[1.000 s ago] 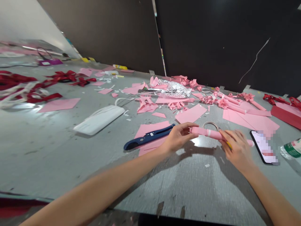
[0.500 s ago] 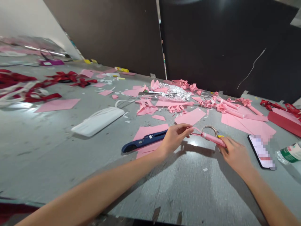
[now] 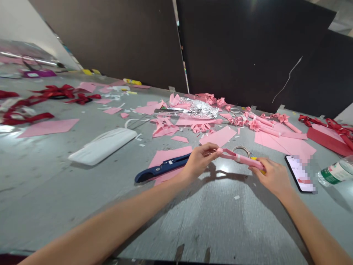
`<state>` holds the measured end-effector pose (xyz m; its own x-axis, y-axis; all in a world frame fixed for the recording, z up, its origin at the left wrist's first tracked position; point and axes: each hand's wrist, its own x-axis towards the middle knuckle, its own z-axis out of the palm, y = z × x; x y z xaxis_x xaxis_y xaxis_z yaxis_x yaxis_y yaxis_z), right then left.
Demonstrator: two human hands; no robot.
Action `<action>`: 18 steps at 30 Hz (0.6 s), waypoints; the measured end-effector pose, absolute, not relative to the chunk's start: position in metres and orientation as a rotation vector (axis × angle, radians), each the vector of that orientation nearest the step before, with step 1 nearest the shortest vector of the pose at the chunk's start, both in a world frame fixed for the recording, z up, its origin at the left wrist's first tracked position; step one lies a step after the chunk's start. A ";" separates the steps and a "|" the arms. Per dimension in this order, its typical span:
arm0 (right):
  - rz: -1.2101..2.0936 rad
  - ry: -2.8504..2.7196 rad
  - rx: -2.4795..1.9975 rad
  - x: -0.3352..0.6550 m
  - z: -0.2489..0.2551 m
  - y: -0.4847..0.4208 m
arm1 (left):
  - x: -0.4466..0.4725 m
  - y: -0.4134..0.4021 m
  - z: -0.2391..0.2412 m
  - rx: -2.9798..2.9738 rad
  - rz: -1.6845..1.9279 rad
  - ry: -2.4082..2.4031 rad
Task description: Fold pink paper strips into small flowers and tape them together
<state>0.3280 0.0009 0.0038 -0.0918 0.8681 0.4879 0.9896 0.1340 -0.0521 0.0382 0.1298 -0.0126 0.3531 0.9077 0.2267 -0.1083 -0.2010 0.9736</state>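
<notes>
A rolled pink paper tube [image 3: 239,158] with a white tape band hangs just above the grey table [image 3: 193,221] between my two hands. My left hand [image 3: 199,161] pinches its left end, where the paper flares open. My right hand [image 3: 271,176] is closed round its right end, and something small and yellow shows beside the fingers. A ring of clear tape [image 3: 241,150] lies just behind the tube. Blue-handled scissors [image 3: 161,168] rest on pink paper sheets [image 3: 168,156] left of my left hand.
A phone [image 3: 299,173] and a plastic bottle [image 3: 335,171] lie at the right. Pink paper flowers and rolled stems [image 3: 259,123], foil [image 3: 200,107], pink sheets and scraps fill the far middle. A white pouch [image 3: 103,145] and red ribbons [image 3: 60,92] lie left. Dark panels back the table.
The left end of the tube has opened from a tight roll into a flared, flattened tip under my left fingers. Both hands stay on the tube; the view has shifted slightly.
</notes>
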 end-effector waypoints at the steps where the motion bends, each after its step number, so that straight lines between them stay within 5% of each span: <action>1: -0.418 -2.006 -1.779 0.330 0.004 0.002 | 0.038 0.131 -0.013 1.441 1.111 0.761; 18: -0.662 -2.072 -2.039 0.344 -0.002 0.009 | 0.040 0.126 -0.010 1.348 0.991 0.693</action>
<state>0.3444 0.0091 -0.0024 -0.0578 0.9091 0.4127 0.9799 -0.0275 0.1977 0.0402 0.1263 -0.0103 0.4479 0.8841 0.1329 -0.1788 -0.0570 0.9822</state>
